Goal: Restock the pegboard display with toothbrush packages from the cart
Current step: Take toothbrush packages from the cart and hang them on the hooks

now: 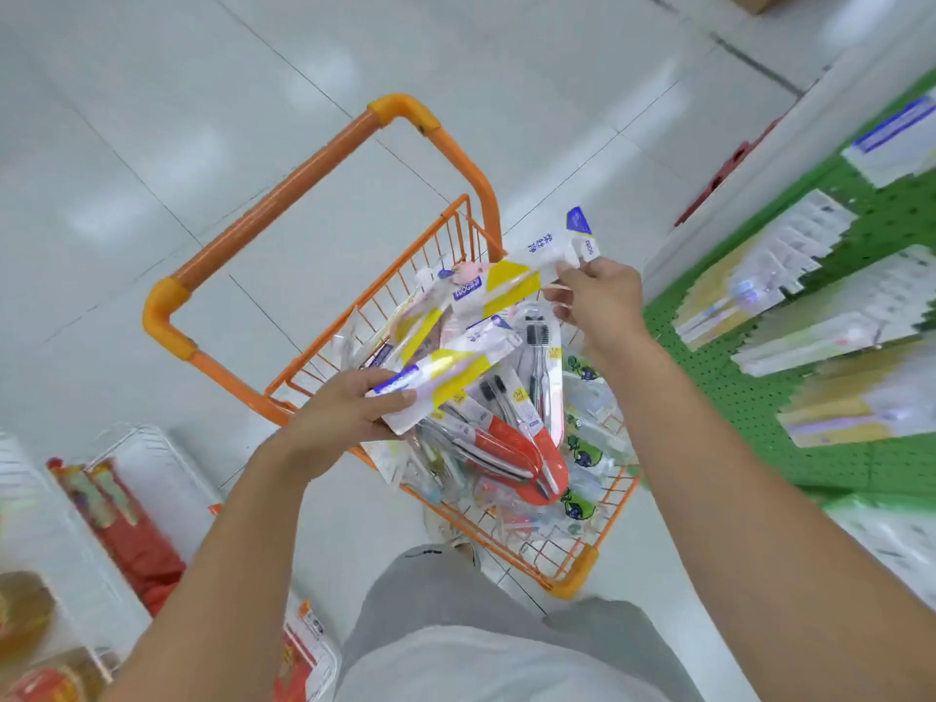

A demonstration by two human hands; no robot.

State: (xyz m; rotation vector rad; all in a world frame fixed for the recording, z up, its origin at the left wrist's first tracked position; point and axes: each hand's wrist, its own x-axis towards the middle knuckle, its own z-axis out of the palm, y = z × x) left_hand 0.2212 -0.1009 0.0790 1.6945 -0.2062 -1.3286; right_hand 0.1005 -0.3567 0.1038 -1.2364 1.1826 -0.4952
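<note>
Cart (324,159) on the floor (152,119) ahead of the person, toothbrush packages (511,438) heaped in its basket, pegboard display (861,276) to the right, shelf goods (116,519) at lower left, left hand (344,412) and right hand (602,301) over the basket holding packages (471,336) between them.

We've got open white tile floor (253,119) left of the orange wire cart (582,564). Its tall orange handle (304,174) bars the far side, heaped toothbrush packs (532,438) fill the basket, and the green pegboard (759,407) is crowded with hanging packages (835,316).
</note>
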